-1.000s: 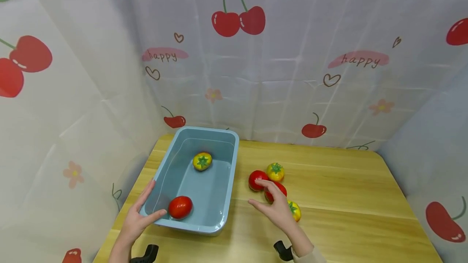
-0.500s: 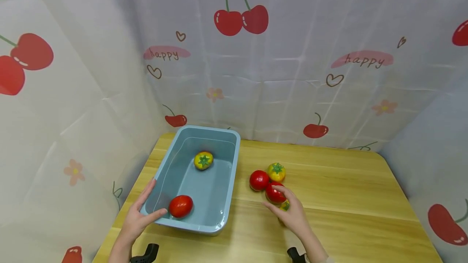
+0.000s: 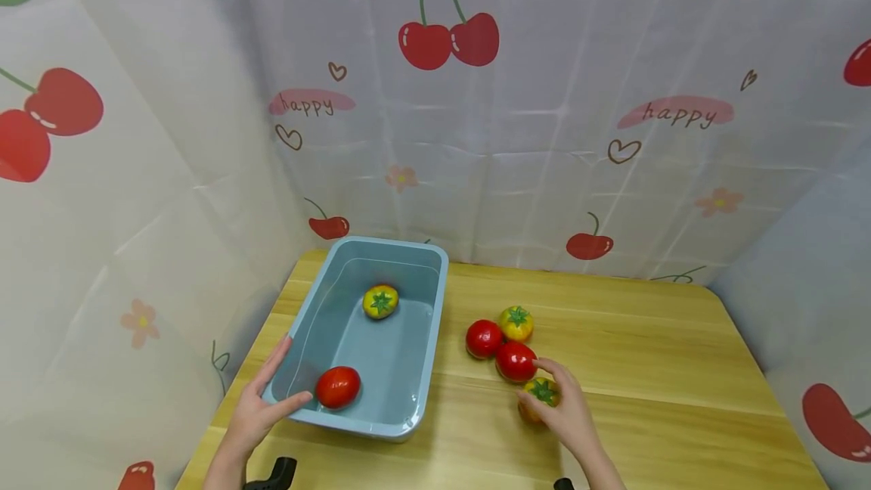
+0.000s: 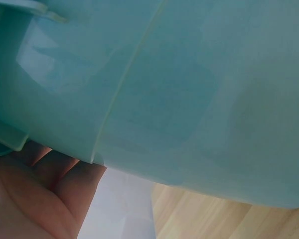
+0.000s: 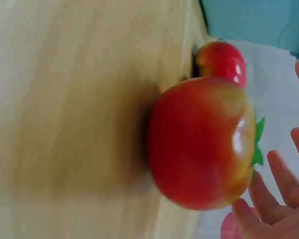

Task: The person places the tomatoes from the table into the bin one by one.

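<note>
The tub [image 3: 427, 339] is smooth, faintly shiny blue plastic. The tomatoes [image 3: 516, 361] look glossy, like moulded plastic. The table [image 3: 646, 369] is pale matt wood grain. Creased printed cloth [image 3: 517, 150] hangs behind.

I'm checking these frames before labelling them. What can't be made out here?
- Right hand grip: in the head view the tomato hides the fingertips; the right wrist view is blurred.
- Tub: the left wrist view shows only its outer wall, cut off by the edges.
- Left hand: its palm side is hidden in the head view.
</note>
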`<state>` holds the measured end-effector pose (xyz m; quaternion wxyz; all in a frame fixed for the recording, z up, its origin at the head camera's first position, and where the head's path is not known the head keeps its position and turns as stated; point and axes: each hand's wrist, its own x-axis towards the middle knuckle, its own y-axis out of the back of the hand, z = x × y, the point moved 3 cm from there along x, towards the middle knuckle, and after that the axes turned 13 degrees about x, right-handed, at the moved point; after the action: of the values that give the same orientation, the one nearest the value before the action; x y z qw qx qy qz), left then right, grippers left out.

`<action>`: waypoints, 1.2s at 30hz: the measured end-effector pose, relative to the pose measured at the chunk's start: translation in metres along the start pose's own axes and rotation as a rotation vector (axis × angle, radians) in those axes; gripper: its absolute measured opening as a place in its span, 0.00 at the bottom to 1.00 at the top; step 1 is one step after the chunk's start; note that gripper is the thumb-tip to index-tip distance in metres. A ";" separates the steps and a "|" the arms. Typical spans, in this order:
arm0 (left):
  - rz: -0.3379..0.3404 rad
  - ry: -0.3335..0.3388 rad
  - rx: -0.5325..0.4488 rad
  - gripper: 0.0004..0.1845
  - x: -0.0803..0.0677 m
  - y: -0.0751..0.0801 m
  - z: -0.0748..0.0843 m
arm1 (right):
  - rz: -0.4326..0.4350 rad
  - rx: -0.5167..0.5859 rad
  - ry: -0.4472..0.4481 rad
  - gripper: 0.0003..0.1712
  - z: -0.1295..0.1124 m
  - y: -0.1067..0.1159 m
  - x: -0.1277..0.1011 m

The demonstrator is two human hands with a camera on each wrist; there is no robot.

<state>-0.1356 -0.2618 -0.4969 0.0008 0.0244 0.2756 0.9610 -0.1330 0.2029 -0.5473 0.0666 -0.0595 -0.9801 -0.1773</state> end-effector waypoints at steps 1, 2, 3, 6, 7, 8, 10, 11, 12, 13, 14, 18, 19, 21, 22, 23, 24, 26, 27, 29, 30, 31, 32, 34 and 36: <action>0.000 0.000 -0.003 0.47 0.000 0.000 0.000 | 0.000 -0.010 -0.005 0.34 0.002 0.001 0.000; -0.001 0.001 -0.004 0.47 0.000 0.000 0.000 | -0.001 -0.019 -0.014 0.34 0.005 0.001 -0.001; -0.002 0.002 -0.006 0.47 0.000 0.000 0.000 | -0.003 -0.030 -0.027 0.35 0.007 0.002 -0.002; -0.004 0.006 -0.008 0.47 0.001 0.000 0.001 | -0.017 -0.044 -0.081 0.37 0.013 0.003 -0.005; -0.004 0.008 -0.005 0.47 0.001 0.000 0.001 | -0.024 -0.047 -0.099 0.38 0.015 0.004 -0.006; -0.004 0.010 -0.002 0.47 0.001 0.000 0.001 | -0.030 -0.047 -0.117 0.38 0.017 0.004 -0.007; -0.004 0.013 0.004 0.47 0.001 0.000 0.001 | -0.035 -0.053 -0.140 0.39 0.022 0.003 -0.010; -0.004 0.014 0.007 0.47 0.001 0.000 0.002 | -0.035 -0.057 -0.146 0.39 0.023 0.003 -0.011; -0.005 0.016 0.011 0.47 0.001 0.000 0.002 | -0.033 -0.063 -0.146 0.40 0.025 0.003 -0.012; -0.005 0.016 0.013 0.47 0.001 0.000 0.002 | -0.029 -0.064 -0.149 0.40 0.027 0.002 -0.013; -0.007 0.016 0.014 0.47 0.001 0.000 0.002 | -0.023 -0.063 -0.152 0.41 0.029 0.001 -0.014; -0.010 0.014 0.017 0.47 0.001 0.000 0.002 | -0.015 -0.046 -0.174 0.44 0.033 0.000 -0.017; -0.010 0.013 0.015 0.47 0.001 0.000 0.002 | -0.017 -0.037 -0.184 0.45 0.034 0.000 -0.018; -0.011 0.008 0.012 0.47 0.001 0.000 0.002 | -0.026 -0.030 -0.200 0.46 0.034 0.000 -0.018; -0.011 0.006 0.009 0.47 0.001 -0.001 0.002 | -0.030 -0.029 -0.207 0.47 0.033 0.000 -0.017; -0.010 0.005 0.009 0.47 0.001 0.000 0.002 | -0.036 -0.028 -0.216 0.47 0.032 0.001 -0.017; -0.010 0.003 0.008 0.47 0.001 0.000 0.002 | -0.041 -0.029 -0.220 0.48 0.031 0.001 -0.016; -0.010 0.002 0.006 0.47 0.001 0.000 0.002 | -0.051 -0.032 -0.229 0.48 0.028 0.002 -0.015; -0.009 0.002 0.006 0.47 0.001 0.000 0.002 | -0.055 -0.031 -0.232 0.48 0.026 0.002 -0.015; -0.008 0.002 0.006 0.47 0.001 0.000 0.002 | -0.058 -0.025 -0.234 0.48 0.023 0.003 -0.014; -0.008 0.004 0.008 0.47 0.001 0.000 0.002 | -0.059 -0.019 -0.233 0.48 0.021 0.004 -0.014; -0.008 0.006 0.010 0.47 0.001 0.000 0.002 | -0.060 -0.012 -0.232 0.48 0.020 0.004 -0.013; -0.007 0.009 0.011 0.47 0.001 0.000 0.002 | -0.059 -0.004 -0.229 0.48 0.018 0.004 -0.013; -0.006 0.012 0.014 0.47 0.000 0.000 0.002 | -0.056 0.017 -0.218 0.48 0.016 0.004 -0.012; -0.005 0.014 0.014 0.47 0.000 0.000 0.002 | -0.053 0.031 -0.205 0.48 0.014 0.004 -0.010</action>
<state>-0.1358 -0.2612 -0.4954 0.0011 0.0170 0.2826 0.9591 -0.1238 0.2105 -0.5606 -0.0377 -0.0503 -0.9856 -0.1569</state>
